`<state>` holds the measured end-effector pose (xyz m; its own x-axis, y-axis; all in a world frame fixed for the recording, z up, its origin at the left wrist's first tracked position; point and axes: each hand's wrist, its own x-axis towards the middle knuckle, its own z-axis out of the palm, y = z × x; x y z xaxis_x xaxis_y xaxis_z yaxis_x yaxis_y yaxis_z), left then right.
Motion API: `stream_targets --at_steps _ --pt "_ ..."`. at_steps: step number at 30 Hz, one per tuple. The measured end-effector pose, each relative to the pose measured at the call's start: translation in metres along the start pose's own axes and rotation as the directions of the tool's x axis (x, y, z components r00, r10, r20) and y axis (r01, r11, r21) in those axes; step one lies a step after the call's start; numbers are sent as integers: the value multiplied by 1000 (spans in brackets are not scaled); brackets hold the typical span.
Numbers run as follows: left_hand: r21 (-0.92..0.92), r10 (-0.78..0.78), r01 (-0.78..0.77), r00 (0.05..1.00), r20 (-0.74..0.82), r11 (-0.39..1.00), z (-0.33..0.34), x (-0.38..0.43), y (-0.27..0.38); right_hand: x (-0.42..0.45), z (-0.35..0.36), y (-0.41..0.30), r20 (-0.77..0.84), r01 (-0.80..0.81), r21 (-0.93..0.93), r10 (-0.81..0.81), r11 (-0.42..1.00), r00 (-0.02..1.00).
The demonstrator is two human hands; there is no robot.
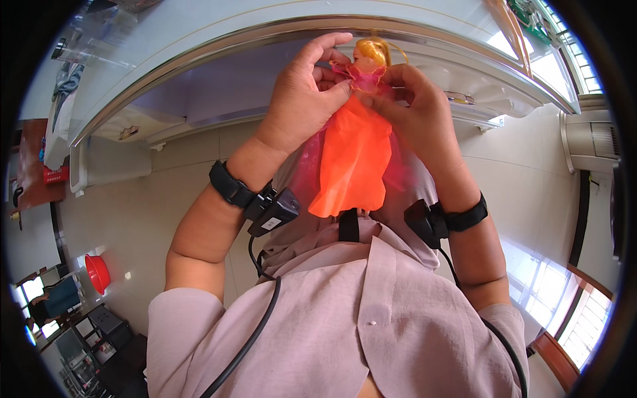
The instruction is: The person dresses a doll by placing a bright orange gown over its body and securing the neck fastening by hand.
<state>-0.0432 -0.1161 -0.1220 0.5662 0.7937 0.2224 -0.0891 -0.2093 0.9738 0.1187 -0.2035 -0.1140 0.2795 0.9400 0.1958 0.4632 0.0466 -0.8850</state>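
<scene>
A blond-haired doll (372, 55) is held upright above my lap, near the edge of the desk, its face turned to the left. It wears a pink sheer top and a long orange skirt (356, 159), with pink sheer fabric hanging at both sides. My left hand (308, 89) pinches the pink fabric at the doll's chest between thumb and fingers. On the other side, my right hand (415, 97) grips the doll's dress at the back and waist. The doll's arms and legs cannot be made out.
A glass-topped desk (239, 15) with a metal edge curves in front of me. A red basin (97, 274) rests on the floor at the left. Green items (535, 22) lie at the desk's far right. Black cables run from the devices on my wrists.
</scene>
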Motion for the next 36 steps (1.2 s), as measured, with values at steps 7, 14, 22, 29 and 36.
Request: stream_targets --at_steps 7,14,22,29,36 --pt "-27 -25 26 999 47 999 -4 -5 -1 6 -8 3 147 -287 396 248 872 958" --pt "-62 -106 112 989 99 992 -6 -6 -10 11 -10 -3 138 -303 338 271 891 953" --pt "-53 -96 103 987 126 993 -1 -1 -4 18 -13 -5 172 -339 514 292 788 941" --pt "24 -105 103 991 85 994 0 -5 -13 -3 -10 22 171 -377 424 336 824 926" --pt "306 -44 35 999 24 952 -4 -11 -9 -10 0 25 180 -362 379 316 852 932"
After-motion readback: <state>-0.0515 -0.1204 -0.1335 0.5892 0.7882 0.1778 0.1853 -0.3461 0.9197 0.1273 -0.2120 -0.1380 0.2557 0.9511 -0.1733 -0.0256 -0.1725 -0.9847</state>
